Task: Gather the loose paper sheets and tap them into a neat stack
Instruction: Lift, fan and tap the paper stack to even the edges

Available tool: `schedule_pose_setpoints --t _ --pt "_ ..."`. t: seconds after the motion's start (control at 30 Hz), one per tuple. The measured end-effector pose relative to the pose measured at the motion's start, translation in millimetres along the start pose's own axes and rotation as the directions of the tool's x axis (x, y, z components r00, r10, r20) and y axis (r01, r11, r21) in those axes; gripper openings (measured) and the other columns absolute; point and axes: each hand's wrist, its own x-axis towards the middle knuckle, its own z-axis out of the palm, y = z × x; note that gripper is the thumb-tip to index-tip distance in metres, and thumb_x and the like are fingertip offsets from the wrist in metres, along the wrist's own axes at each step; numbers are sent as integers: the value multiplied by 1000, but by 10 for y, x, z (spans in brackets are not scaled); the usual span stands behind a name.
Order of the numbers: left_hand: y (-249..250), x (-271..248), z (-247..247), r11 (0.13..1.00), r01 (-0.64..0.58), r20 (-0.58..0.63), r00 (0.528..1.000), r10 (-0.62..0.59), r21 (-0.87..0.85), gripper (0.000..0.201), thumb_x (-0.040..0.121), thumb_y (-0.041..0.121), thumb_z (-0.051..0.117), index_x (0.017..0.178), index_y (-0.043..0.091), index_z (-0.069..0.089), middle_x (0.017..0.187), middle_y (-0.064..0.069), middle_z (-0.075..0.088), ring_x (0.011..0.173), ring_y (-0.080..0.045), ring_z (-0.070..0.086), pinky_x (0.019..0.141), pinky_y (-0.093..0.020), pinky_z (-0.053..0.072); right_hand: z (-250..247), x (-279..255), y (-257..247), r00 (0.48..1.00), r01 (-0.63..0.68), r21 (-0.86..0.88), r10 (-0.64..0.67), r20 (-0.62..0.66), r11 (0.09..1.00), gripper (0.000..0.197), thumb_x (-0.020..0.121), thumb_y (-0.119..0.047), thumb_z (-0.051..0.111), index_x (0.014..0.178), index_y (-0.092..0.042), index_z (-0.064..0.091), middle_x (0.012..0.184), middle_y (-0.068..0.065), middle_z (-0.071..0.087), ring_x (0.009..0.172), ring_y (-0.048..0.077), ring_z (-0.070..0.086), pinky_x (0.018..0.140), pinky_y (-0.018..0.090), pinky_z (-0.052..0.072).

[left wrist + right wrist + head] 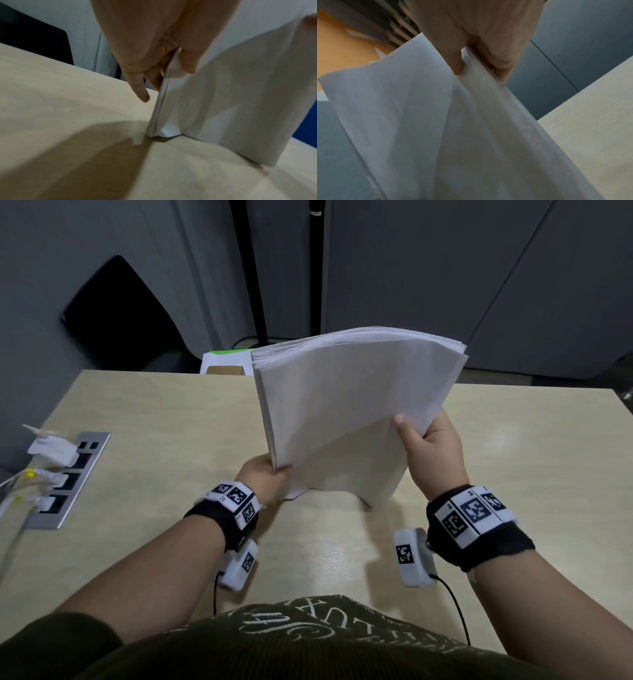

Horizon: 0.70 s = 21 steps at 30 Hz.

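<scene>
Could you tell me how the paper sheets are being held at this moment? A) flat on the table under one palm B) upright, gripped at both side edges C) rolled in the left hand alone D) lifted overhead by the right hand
B: the left hand and right hand each pinch a side edge of the paper sheets, which stand upright with their lower edge on the table.

Dark olive ribbed sweater (308,642), white script lettering across the front, sleeves pushed up to the elbows. Black wrist straps (226,525) on both arms, each with white blocks of black-and-white square markers (474,510). White camera pod (412,558) under each wrist, thin black cable (457,611) trailing back.
</scene>
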Motion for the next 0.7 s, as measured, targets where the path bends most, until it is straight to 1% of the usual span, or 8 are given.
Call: schedule_pose_setpoints --t 0.13,0.2,0.3,0.4,0.47,0.57,0.63,0.7 --pt "52 59 -168 987 -148 -140 981 137 -66 24 91 20 52 114 18 61 103 -5 67 92 -23 61 81 -27 44 -25 29 95 999 -32 -27 32 -10 999 22 89 -13 61 108 -24 58 99 -9 67 92 9 63 79 28 49" --pt "81 88 -311 970 -242 -215 946 242 26 22 92 18 48 110 21 60 97 -6 68 86 -25 62 75 -30 47 -63 64 122 996 -61 -75 56 -63 995 29 85 -15 64 112 -21 52 103 -5 66 92 11 63 81 31 50" --pt "120 135 -551 904 -353 -252 877 410 241 27 88 6 47 106 18 64 94 -10 67 87 -30 59 77 -33 46 -144 102 148 981 -114 -145 89 -171 983 64 80 -23 72 133 -15 37 133 2 51 116 16 53 96 31 45" --pt "144 218 -743 797 -419 -177 828 532 435 35 82 6 46 106 24 65 99 -5 68 95 -32 57 85 -41 46 -219 109 142 989 -38 -262 -1 -147 964 91 76 -31 77 147 -18 21 152 0 27 137 13 31 110 29 30" --pt "172 234 -775 730 -419 -115 823 557 539 31 85 9 49 104 29 64 100 0 68 97 -32 54 89 -44 43 -226 110 113 998 54 -333 -63 -14 942 79 79 -27 76 143 -21 31 145 -5 37 133 10 36 106 18 30" --pt "223 232 -743 660 -448 -48 806 590 603 26 88 13 51 105 29 64 100 2 68 99 -30 53 90 -42 38 -178 88 74 983 122 -283 -76 165 951 31 83 -1 67 107 -20 61 102 -12 62 94 -5 58 72 -3 37" --pt "244 212 -734 670 -458 -50 804 593 584 18 89 19 53 100 29 63 96 4 67 96 -29 54 87 -41 39 -165 60 108 985 86 -157 -61 159 984 23 85 3 65 86 -21 62 83 -12 62 70 -14 56 63 1 40" --pt "228 214 -770 724 -426 -87 828 553 542 9 86 27 57 94 28 60 92 4 66 92 -27 56 83 -41 45 -178 34 158 992 18 -9 -16 125 1000 18 86 -5 67 91 -22 64 86 -10 67 73 -10 61 68 8 47"
